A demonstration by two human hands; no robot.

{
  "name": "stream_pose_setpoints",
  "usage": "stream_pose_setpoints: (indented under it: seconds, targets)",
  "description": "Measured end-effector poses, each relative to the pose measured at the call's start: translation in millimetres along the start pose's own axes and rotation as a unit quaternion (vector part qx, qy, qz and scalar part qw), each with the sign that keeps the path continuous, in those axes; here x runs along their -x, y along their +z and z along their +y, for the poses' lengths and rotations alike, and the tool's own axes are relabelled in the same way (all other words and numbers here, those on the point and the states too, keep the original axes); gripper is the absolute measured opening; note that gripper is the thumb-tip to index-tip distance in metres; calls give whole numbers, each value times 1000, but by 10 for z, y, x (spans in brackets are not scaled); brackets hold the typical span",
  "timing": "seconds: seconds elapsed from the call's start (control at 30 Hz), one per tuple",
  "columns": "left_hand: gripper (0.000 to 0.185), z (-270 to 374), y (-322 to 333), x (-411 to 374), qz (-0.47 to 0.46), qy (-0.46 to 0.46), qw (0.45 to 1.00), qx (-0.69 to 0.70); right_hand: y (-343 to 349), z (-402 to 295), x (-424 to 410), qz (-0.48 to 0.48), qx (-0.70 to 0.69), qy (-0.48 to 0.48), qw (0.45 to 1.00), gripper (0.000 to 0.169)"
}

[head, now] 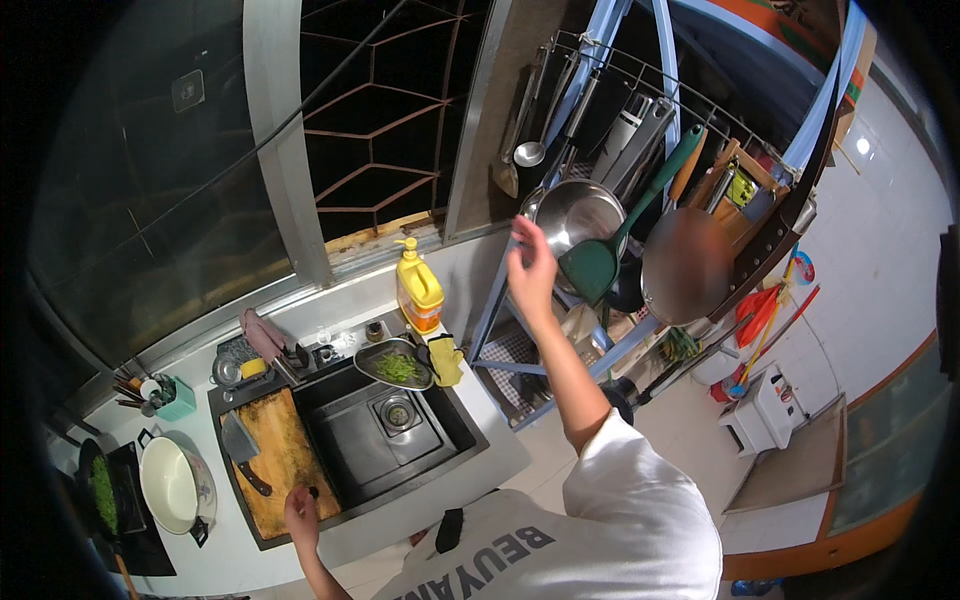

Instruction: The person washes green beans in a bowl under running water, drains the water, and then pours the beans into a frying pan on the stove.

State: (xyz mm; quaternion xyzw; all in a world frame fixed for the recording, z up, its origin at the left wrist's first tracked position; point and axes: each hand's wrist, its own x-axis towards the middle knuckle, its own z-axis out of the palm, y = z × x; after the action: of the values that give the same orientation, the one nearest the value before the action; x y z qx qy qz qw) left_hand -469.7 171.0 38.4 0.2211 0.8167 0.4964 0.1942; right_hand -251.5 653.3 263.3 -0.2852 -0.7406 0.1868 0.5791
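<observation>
My right hand is raised at the rack of hanging utensils, its fingers apart and nothing seen in it. Just beyond its fingers hangs a stainless steel pan, with a green spatula to the right. Low on the left, my left hand is over the near edge of a wooden cutting board; its fingers are bent and no object shows in them. A cleaver lies on the board. Leafy greens rest in a metal strainer basket at the far edge of the black sink.
A yellow pump bottle and yellow gloves are beyond the sink. Left of the board stand a cream enamel pot, a wok with chopped greens and a turquoise utensil holder. Brooms and a small white appliance are at the right.
</observation>
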Motion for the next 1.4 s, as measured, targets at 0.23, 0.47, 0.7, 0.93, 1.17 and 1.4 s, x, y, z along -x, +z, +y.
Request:
stream_pose_setpoints:
  seconds: [0.23, 0.47, 0.7, 0.93, 1.17, 1.4]
  targets:
    - [28, 4, 100, 10, -23, -18, 999, 37, 36, -117, -988, -101, 512, -213, 826, 43]
    - [29, -339, 51, -17, -24, 32, 998, 55, 157, 118, -1223, -251, 484, 37, 838, 48]
    - [31, -382, 60, 87, -23, -1, 997, 72, 508, 616, -1508, 232, 188, 124, 946, 94]
    - [36, -267, -132, 220, -25, -27, 998, 45, 617, 857, -1500, 200, 94, 257, 941, 44]
    - [31, -380, -188, 286, 12, -32, 998, 60, 907, 453, -1443, 137, -282, 187, 931, 17]
    - [30, -277, -137, 332, 7, -23, 999, 39, 1131, -347, -1189, 58, -240, 4, 969, 17]
